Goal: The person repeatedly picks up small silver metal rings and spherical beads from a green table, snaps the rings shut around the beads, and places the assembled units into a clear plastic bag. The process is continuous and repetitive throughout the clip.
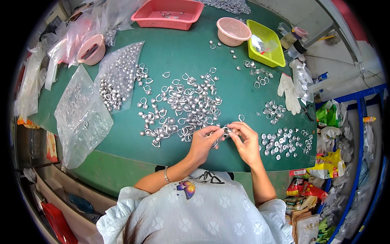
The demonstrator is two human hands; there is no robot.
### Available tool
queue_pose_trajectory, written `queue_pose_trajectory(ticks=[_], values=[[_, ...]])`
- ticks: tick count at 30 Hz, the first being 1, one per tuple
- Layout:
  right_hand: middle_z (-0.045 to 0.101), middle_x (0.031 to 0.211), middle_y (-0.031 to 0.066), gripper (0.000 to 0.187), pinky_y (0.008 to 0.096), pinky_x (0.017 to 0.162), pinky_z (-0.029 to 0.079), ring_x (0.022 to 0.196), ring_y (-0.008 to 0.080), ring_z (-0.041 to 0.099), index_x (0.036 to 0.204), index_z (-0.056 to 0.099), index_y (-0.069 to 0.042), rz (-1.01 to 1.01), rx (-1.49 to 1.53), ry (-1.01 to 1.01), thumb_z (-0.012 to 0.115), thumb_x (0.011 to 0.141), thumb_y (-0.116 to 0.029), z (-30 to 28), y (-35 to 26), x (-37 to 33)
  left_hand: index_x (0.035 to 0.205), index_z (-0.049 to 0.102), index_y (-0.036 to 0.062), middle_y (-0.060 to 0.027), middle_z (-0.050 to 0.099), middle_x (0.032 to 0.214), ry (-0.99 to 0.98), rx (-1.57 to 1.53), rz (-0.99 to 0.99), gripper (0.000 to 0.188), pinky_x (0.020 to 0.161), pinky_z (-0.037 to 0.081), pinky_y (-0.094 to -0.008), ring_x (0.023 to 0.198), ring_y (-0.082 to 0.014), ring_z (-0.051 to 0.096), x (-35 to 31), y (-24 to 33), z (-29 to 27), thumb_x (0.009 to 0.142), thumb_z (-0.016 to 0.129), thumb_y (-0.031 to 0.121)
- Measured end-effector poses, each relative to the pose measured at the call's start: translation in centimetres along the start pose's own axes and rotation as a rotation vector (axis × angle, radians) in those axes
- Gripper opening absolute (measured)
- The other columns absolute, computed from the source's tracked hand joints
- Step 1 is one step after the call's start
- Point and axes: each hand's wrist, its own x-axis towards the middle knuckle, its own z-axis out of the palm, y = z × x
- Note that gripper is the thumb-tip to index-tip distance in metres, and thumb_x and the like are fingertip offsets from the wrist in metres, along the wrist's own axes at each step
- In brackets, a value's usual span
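Note:
Close to the table's near edge, my left hand (201,143) and my right hand (247,144) meet fingertip to fingertip. Between them they pinch a small silver metal ring (226,130), partly covered by the fingers. Other metal pieces show under the left fingers, too hidden to make out. Just beyond my hands spreads a loose pile of silver rings with domed heads (191,97). Right of my right hand lie round silver caps (280,142) in a group, with plain rings (307,142) beside them. Another cluster of rings (274,112) sits farther back.
Left of the pile, a clear bag (122,69) holds silver balls, beside another clear bag (79,118). A red basket (166,22), a pink basket (233,38) and a yellow-green tray (280,61) stand at the back. A white glove (288,91) and pliers (309,112) lie right. Blue shelving (359,122) borders the table.

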Motion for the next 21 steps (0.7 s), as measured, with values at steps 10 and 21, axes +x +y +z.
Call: queue_pose_trajectory(ticks=[10, 21], values=[[0.058, 0.093, 0.0057, 0.027, 0.0227, 0.072, 0.045, 0.078, 0.0102, 0.056, 0.114, 0.053, 0.004, -0.034, -0.058, -0.172, 0.055, 0.088, -0.002, -0.6, -1.0, -0.2, 0.098, 0.064, -0.0005, -0.0066, 0.064, 0.082, -0.053, 0.031, 0.045, 0.019, 0.052, 0.042, -0.0213, 0.071, -0.0094, 0.058, -0.5, 1.2, -0.2, 0.086, 0.062, 0.015], [0.056, 0.093, 0.006, 0.024, 0.0225, 0.069, 0.045, 0.081, 0.0113, 0.057, 0.116, 0.044, 0.002, -0.071, 0.149, -0.195, 0.045, 0.094, -0.006, 0.9, -1.5, -0.1, 0.108, 0.06, 0.0016, -0.0055, 0.063, 0.089, -0.2, -0.097, -0.192, 0.025, 0.05, 0.042, -0.0212, 0.074, -0.0103, 0.058, -0.7, 4.4, -0.7, 0.087, 0.06, 0.016]])
